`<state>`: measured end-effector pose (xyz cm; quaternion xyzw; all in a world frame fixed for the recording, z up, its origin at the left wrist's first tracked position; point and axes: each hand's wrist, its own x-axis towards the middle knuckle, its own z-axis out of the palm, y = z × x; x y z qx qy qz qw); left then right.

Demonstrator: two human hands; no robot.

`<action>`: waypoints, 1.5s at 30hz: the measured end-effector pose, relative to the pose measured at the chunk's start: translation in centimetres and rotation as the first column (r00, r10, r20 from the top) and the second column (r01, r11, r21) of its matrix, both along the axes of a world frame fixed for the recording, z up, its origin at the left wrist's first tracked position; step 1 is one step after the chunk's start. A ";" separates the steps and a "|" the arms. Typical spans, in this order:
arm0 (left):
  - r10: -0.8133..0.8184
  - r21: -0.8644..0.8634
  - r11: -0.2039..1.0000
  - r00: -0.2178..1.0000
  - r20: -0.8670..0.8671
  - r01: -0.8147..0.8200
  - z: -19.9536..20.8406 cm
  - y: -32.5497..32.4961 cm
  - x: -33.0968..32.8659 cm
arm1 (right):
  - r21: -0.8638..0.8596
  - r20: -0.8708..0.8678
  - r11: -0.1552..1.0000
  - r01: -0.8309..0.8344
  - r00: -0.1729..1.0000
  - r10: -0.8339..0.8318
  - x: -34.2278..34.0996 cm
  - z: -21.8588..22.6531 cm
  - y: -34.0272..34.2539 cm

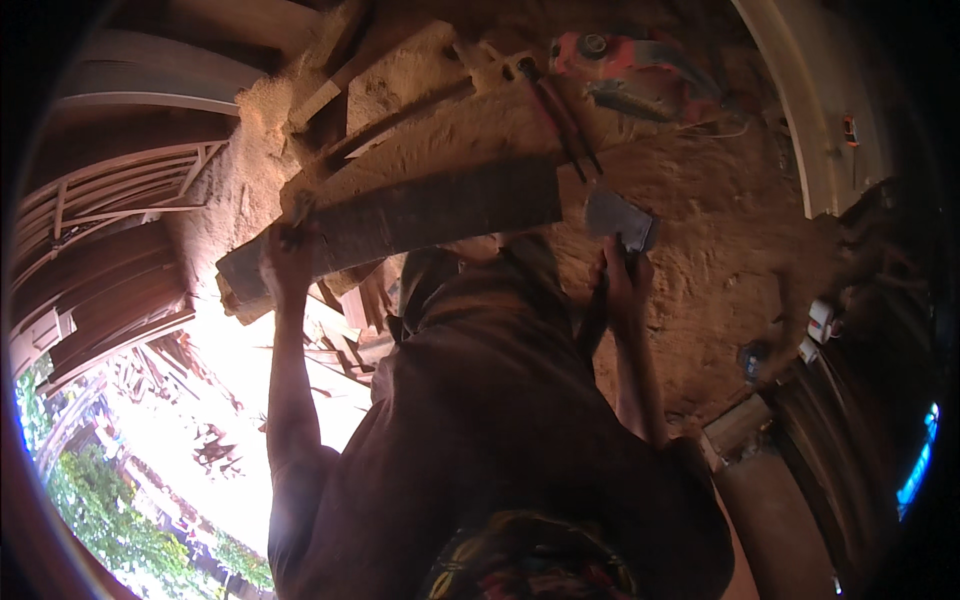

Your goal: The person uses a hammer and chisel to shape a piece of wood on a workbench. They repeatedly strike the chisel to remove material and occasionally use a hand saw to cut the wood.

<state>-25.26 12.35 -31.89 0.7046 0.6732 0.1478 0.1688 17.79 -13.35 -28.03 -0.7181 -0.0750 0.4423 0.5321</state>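
A long dark wooden board (pixel 430 212) lies at a slant across the sawdust in front of me. My left hand (pixel 288 248) is closed round the board near its left end. To the right of the board, my right hand (pixel 626 278) grips a hatchet (pixel 618 218) close under its head. The grey metal head stands a little apart from the board's right end, and the dark handle runs down below my hand. Shade hides some of my fingers on both sides.
Beyond the board lie a red power tool (pixel 640 75) and a long tool with red and black grips (pixel 556 112). Sawdust and wood offcuts cover the floor. Stacked timber (pixel 110 275) stands at the left, a pale curved plank (pixel 815 100) at the far right.
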 end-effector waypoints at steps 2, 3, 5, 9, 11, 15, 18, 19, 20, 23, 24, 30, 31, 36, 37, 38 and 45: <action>0.007 -0.040 0.999 0.996 -0.091 -0.011 -0.8 -0.3 -4.6 | 0.017 -0.020 1.000 -0.007 1.000 0.007 -0.2 -0.9 0.9; 0.008 -0.056 0.998 0.991 -0.137 -0.016 -1.2 -0.4 -5.8 | 0.001 0.015 0.998 -0.056 0.998 0.056 -0.3 -3.2 0.7; -0.009 -0.013 1.000 0.998 -0.070 0.008 -2.0 -0.6 -6.5 | -0.015 0.078 0.987 -0.161 0.984 0.162 -1.8 -3.9 1.2; -0.043 -0.014 0.999 0.999 0.029 0.043 -2.4 0.0 -5.9 | -0.104 0.465 0.884 -0.457 0.763 0.449 -8.8 -0.4 5.9; -0.028 -0.064 0.998 1.000 0.013 0.029 -1.8 0.1 -5.8 | -0.172 0.509 0.849 -0.499 0.693 0.511 -9.8 -0.1 6.5; -0.075 -0.037 0.996 0.997 0.029 0.076 -1.7 0.2 -6.0 | -0.123 0.565 0.917 -0.379 0.733 0.378 -7.2 -3.8 4.2; -0.121 -0.036 0.992 0.989 0.088 0.124 -2.7 0.3 -7.4 | -0.149 0.255 0.987 0.055 0.967 -0.016 -4.5 -0.6 5.1; -0.109 -0.052 0.992 0.991 0.078 0.113 -2.8 0.2 -7.4 | -0.125 0.206 0.991 0.047 0.978 -0.020 -4.2 -0.5 4.9; -0.094 -0.069 0.993 0.993 0.068 0.099 -3.1 -0.1 -7.3 | -0.101 0.156 0.994 0.037 0.988 -0.021 -4.1 -0.4 4.8; -0.080 0.074 0.994 0.995 0.053 0.076 -4.3 -0.5 -6.7 | -0.112 0.091 0.993 0.038 0.995 -0.028 -6.3 -0.6 5.2; -0.098 0.158 0.983 0.994 0.052 0.089 -4.6 -0.1 -7.2 | -0.126 0.090 0.990 0.057 0.995 -0.046 -7.6 -0.9 5.7; -0.093 -0.023 0.995 0.991 0.095 0.096 -2.5 -0.4 -6.7 | -0.119 0.606 0.915 -0.385 0.702 0.374 -11.2 -5.7 5.9; -0.093 -0.012 0.995 0.990 0.102 0.094 -2.7 -0.3 -6.7 | -0.083 0.581 0.911 -0.404 0.723 0.373 -11.2 -5.5 6.8; -0.088 0.069 0.994 0.988 0.123 0.080 -2.9 -0.6 -6.0 | -0.280 0.403 0.950 -0.136 0.882 0.245 -5.5 -2.3 6.1; -0.085 0.061 0.995 0.988 0.126 0.077 -2.9 -0.8 -6.1 | -0.280 0.483 0.955 -0.101 0.845 0.231 -3.8 -1.9 6.2; -0.080 0.053 0.996 0.988 0.130 0.073 -2.9 -1.0 -6.1 | -0.277 0.559 0.958 -0.067 0.800 0.218 -2.4 -1.6 5.9; -0.047 0.022 0.999 0.999 0.023 0.047 -3.1 -0.8 -5.8 | -0.043 0.367 0.997 0.064 0.929 -0.043 0.0 -2.0 1.4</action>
